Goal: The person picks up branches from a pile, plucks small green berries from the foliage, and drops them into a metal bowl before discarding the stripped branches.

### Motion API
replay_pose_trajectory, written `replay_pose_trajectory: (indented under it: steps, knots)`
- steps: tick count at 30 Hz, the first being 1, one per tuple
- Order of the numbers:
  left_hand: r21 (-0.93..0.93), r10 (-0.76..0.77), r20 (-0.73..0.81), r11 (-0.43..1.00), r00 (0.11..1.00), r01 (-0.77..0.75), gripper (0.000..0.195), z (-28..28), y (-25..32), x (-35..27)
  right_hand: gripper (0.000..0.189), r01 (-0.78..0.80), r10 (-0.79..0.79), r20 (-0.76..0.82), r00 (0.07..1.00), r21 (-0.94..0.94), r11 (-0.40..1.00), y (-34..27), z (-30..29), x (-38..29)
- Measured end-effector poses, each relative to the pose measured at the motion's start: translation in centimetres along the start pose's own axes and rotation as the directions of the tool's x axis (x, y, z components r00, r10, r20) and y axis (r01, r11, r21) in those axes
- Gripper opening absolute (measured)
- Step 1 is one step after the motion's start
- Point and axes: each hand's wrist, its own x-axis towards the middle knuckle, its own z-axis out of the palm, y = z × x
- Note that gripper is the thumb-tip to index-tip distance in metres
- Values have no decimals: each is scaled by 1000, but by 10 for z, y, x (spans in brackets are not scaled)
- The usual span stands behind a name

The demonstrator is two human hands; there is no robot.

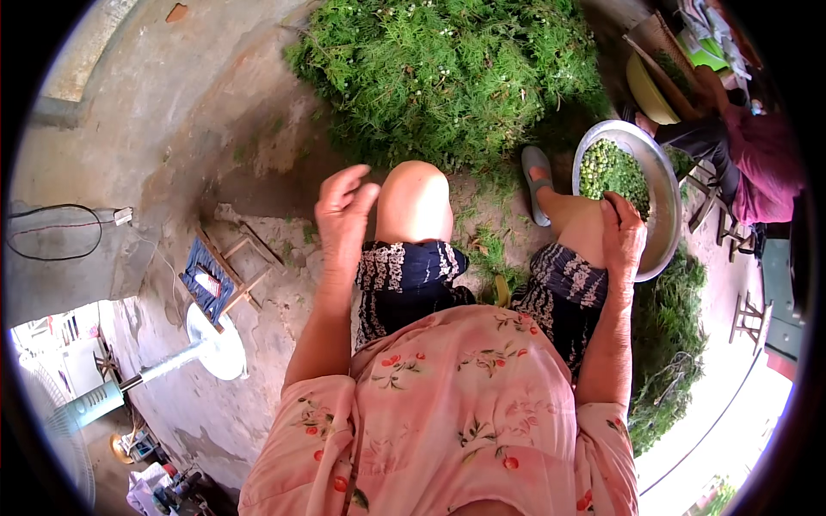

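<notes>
My left hand (pixel 345 200) is raised beside my bare left knee (pixel 414 200), its thumb apart from its fingers and nothing visible in it. At my right knee, my right hand (pixel 624 235) has its fingers bent and overlaps the near part of a metal basin (pixel 664 213) in the picture. Its palm side is hidden. Small green cones (pixel 610 169) and bits of foliage lie in the basin. In front of my knees is a large heap of arborvitae branches (pixel 452 77), dotted with pale green cones.
Another person (pixel 768 161) sits at right near a yellow basin (pixel 645 93) and a woven basket (pixel 671 51). More branches (pixel 668 361) lie at my right. A folding stool (pixel 213 277) and a standing fan (pixel 90 403) are at left. A cable (pixel 103 226) hangs there.
</notes>
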Motion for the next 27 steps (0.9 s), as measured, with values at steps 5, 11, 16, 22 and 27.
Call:
replay_pose_trajectory:
  steps: [5, 11, 16, 22, 27]
  knots:
    - [330, 399, 351, 794, 847, -511, 21, 35, 14, -3, 20, -33, 34, 11, 999, -12, 999, -2, -1, -3]
    - [73, 164, 89, 983, 982, -171, 12, 37, 9, 9, 20, -20, 20, 0, 1000, -21, 1000, 2, -3, -3]
    - [-255, 56, -52, 965, 997, -67, 14, 27, 38, 26, 20, -27, 27, -23, 999, -4, 1000, 5, -6, -3]
    - [-445, -175, 4, 881, 985, 158, 18, 53, 71, 52, 19, -36, 37, 17, 999, -47, 998, 6, -8, 0]
    - [-543, -266, 159, 781, 951, 310, 22, 99, 79, 84, 19, 170, -189, -61, 980, -240, 956, -21, -12, 2]
